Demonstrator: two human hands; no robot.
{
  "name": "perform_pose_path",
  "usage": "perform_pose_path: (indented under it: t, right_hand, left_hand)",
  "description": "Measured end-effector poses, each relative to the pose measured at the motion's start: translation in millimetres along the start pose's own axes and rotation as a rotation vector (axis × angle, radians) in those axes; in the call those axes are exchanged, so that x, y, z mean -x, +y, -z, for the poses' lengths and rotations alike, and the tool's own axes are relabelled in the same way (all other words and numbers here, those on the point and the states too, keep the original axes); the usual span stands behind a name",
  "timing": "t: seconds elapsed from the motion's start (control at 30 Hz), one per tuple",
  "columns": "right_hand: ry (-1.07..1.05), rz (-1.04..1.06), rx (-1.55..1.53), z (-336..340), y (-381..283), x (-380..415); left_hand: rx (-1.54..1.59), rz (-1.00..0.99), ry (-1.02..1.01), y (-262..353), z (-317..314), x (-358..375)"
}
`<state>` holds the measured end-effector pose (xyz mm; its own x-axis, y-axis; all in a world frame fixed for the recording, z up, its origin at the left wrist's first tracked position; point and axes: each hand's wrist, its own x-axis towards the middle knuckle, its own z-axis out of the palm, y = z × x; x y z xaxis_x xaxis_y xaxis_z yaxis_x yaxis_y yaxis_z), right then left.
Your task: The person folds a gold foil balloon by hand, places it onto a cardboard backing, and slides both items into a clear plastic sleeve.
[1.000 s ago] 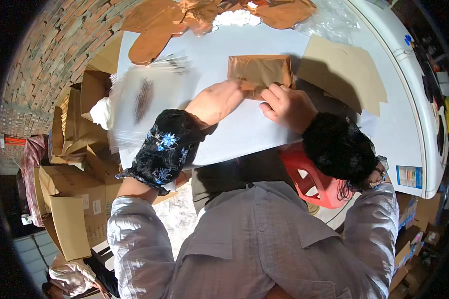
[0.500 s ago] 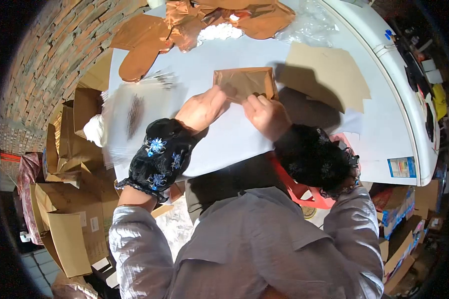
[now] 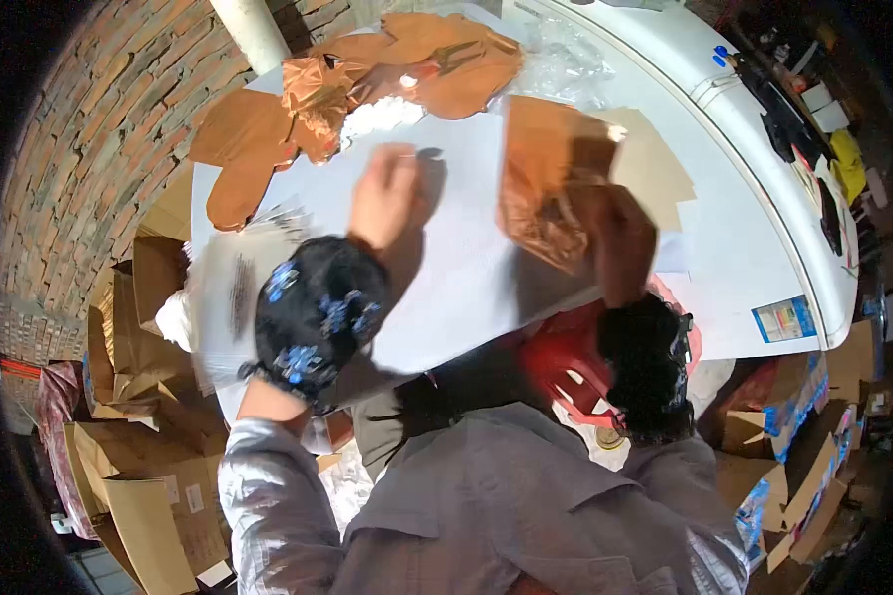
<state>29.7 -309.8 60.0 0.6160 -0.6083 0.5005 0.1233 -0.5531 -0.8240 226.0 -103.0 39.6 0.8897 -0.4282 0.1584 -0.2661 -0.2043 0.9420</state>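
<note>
My right hand (image 3: 620, 238) grips a copper-brown, shiny foil packet (image 3: 541, 178) at its right side, with the packet tilted up over the right part of the white tabletop (image 3: 456, 268). Its lower end looks creased and crumpled. My left hand (image 3: 385, 198), blurred by motion, is over the middle of the table with its fingers stretched toward a pile of small white pieces (image 3: 382, 119); nothing shows in it. Around that pile lie crumpled copper-brown foil sheets (image 3: 446, 59). A stack of clear plastic sleeves (image 3: 233, 288) is left of my left forearm.
Beige card sheets (image 3: 655, 159) lie behind the packet, with clear plastic film (image 3: 561, 64) farther back. Open cardboard boxes (image 3: 149, 496) stand at the left below a brick wall (image 3: 99, 149). A red plastic stool (image 3: 575, 367) is under the table's front edge.
My left hand has let go of the packet and moved left and away from me, toward the white pieces. My right hand has carried the packet to the right and tilted it up.
</note>
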Motion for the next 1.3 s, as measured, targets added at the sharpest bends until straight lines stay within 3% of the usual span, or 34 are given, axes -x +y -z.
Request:
perform_pose_path:
  t: [0.03,0.07,0.1,0.17,0.23,0.37,0.47,0.57,0.63,0.7,0.93,1.3]
  right_hand:
    - [0.029,-0.05,-0.08,14,24,-2]
    - [0.057,-0.102,-0.162,28,48,-4]
    - [0.019,-0.15,-0.111,45,46,-5]
    - [0.086,-0.286,-0.387,56,65,0]
    - [0.14,-0.43,-0.466,66,82,8]
    - [0.223,-0.615,-0.674,68,84,10]
    - [0.235,-0.608,-0.717,60,74,14]
    - [0.143,-0.546,-0.47,58,97,26]
    - [0.114,-0.528,-0.4,42,89,41]
    - [0.06,-0.579,-0.421,21,73,55]
    - [-0.143,-0.699,-0.46,-41,26,86]
    - [-0.342,-0.776,-0.191,-65,45,90]
  left_hand:
    - [-0.072,-0.101,-0.03,-35,-21,-22]
    - [-0.111,-0.076,-0.079,-40,-44,-30]
    - [-0.198,-0.048,-0.119,-41,-65,-39]
    - [-0.175,-0.004,-0.143,-17,-92,-39]
    - [-0.27,0.061,-0.17,8,-104,-38]
    - [-0.342,0.011,-0.183,-27,-129,-64]
    - [-0.224,0.122,-0.269,-26,-122,-61]
    - [0.022,0.258,-0.38,0,-82,-25]
    - [0.188,0.303,-0.301,12,-55,20]
    - [0.395,0.479,-0.302,6,-24,57]
    - [0.504,0.636,-0.158,-5,26,150]
    - [0.53,0.691,-0.233,-5,30,162]
